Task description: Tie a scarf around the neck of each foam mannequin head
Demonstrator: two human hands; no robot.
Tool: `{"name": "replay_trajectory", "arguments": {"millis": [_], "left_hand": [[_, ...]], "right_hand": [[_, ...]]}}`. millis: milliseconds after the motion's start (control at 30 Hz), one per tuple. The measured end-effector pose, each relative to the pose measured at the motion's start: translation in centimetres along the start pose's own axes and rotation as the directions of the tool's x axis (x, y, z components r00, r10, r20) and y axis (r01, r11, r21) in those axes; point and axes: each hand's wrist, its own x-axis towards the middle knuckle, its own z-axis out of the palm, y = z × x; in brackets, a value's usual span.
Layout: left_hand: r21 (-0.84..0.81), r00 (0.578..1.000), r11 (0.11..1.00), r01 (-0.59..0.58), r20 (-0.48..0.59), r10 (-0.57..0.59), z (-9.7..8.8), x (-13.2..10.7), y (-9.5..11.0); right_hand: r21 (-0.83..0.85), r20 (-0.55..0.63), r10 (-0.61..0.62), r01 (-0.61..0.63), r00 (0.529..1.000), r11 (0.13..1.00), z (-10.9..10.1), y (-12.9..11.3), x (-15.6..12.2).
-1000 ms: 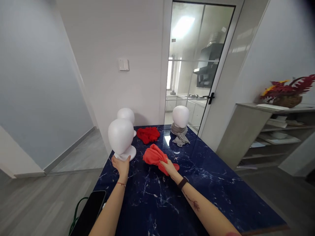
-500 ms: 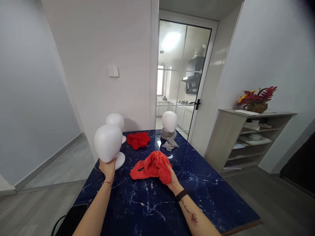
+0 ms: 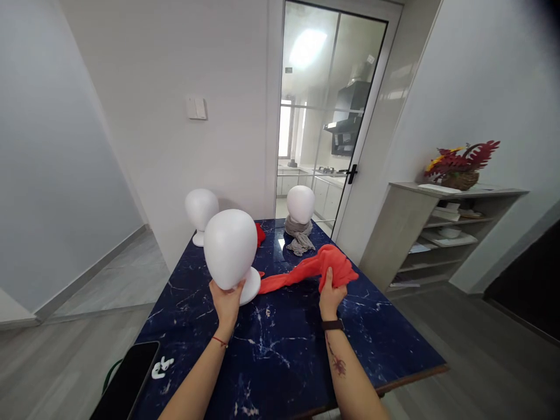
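My left hand [image 3: 226, 303] grips the neck of a white mannequin head [image 3: 231, 248], which leans to the left with its round base off to the right. In my right hand [image 3: 332, 297] is a bunched coral-red scarf [image 3: 336, 265]. The scarf's long tail stretches left across the table and passes behind the head's base. A second white mannequin head [image 3: 202, 210] stands behind on the left. Partly hidden by the held head lies a darker red cloth [image 3: 261, 234]. At the far end, a third mannequin head [image 3: 301, 203] has a grey scarf [image 3: 300, 236] round its neck.
The dark blue marbled table [image 3: 275, 344] lies before me. A black phone [image 3: 126, 379] and small white earbuds [image 3: 161, 367] are at its near left. Beyond stand a glass door [image 3: 324, 128] and, to the right, a shelf unit [image 3: 406, 233] with a flower basket [image 3: 459, 169].
My left hand has brought the mannequin head to the right, nearer the middle. My right hand has moved right with the bunched scarf, drawing its tail out long. The camera view has shifted slightly.
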Motion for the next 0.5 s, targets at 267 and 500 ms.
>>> {"name": "replay_trajectory", "arguments": {"millis": [267,500], "left_hand": [[-0.07,0.998,0.996,-0.046,0.033,0.049,-0.3,-5.4,1.7],[0.031,1.0,0.999,-0.024,0.005,0.024,0.2,-6.4,0.7]], "right_hand": [[-0.325,0.052,-0.144,0.153,0.988,0.933,-0.3,1.0,0.2],[-0.475,0.14,0.014,0.054,0.99,0.878,0.4,3.2,0.2]]}}
